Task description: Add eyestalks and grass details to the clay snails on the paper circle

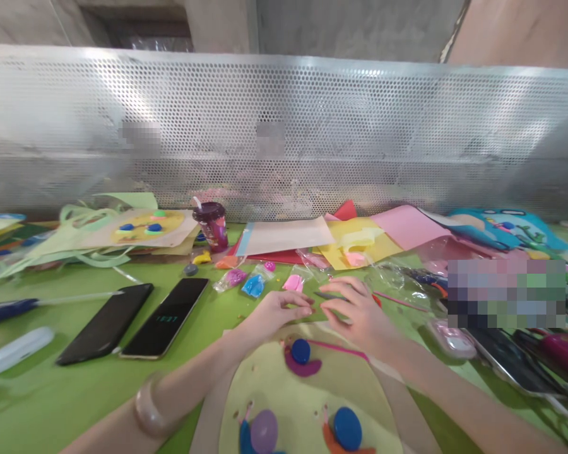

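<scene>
My left hand (286,307) hovers above the top edge of a pale yellow-green round sheet (274,378), its fingers curled together. Close on its right, my right hand (353,309) has bent fingers with thumb and index tips close together. Whatever either hand pinches is too small to make out. A grey pointed tool (328,295) shows behind the right fingers; I cannot tell whether they touch it. On the sheet are clay snails: a blue disc (300,351) on a purple body (303,367), a lilac disc (264,431) on blue, and a blue disc (348,428) on orange.
Small bags of blue clay (254,285) and pink clay (293,282) lie beyond my hands. Two phones (168,318) are at left. A purple cup (211,227) stands behind, beside coloured paper (284,236). A dark device (506,353) and cables lie right.
</scene>
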Tool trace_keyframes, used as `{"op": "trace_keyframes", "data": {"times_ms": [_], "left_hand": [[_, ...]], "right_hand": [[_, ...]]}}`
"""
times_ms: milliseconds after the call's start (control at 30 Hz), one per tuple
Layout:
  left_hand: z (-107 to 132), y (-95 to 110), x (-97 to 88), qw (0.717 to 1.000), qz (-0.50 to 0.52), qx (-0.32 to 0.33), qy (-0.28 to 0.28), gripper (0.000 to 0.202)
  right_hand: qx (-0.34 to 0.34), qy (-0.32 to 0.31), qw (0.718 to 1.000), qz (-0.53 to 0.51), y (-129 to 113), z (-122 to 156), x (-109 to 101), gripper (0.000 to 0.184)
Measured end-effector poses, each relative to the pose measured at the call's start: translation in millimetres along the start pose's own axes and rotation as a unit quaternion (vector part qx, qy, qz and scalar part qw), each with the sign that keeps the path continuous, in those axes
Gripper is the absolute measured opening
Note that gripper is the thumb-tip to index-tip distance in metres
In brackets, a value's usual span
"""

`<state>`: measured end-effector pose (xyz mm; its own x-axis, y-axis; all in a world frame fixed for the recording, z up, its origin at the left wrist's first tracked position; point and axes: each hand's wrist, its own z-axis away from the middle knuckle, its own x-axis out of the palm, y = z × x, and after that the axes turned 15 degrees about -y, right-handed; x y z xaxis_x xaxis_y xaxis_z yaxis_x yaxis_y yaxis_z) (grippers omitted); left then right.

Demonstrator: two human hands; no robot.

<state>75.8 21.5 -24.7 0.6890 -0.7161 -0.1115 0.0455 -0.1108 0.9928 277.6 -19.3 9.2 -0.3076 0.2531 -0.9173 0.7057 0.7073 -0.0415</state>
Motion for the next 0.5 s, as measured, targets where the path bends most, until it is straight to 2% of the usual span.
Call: {"op": "trace_keyframes", "data": {"times_ms": [167, 500], "left_hand": [[1.2, -1.9, 0.2, 0.999, 0.015, -0.003, -0.029, 0.027], [5.6, 6.9, 3.0, 0.993, 0.063, -0.004, -0.103, 0.026]], "right_hand": [[-0.013, -0.047, 0.994, -0.097, 14.1, 1.9, -4.2, 0.014], [-0.025, -0.088, 0.978, -0.187, 12.2, 0.5, -5.2, 0.021]]}}
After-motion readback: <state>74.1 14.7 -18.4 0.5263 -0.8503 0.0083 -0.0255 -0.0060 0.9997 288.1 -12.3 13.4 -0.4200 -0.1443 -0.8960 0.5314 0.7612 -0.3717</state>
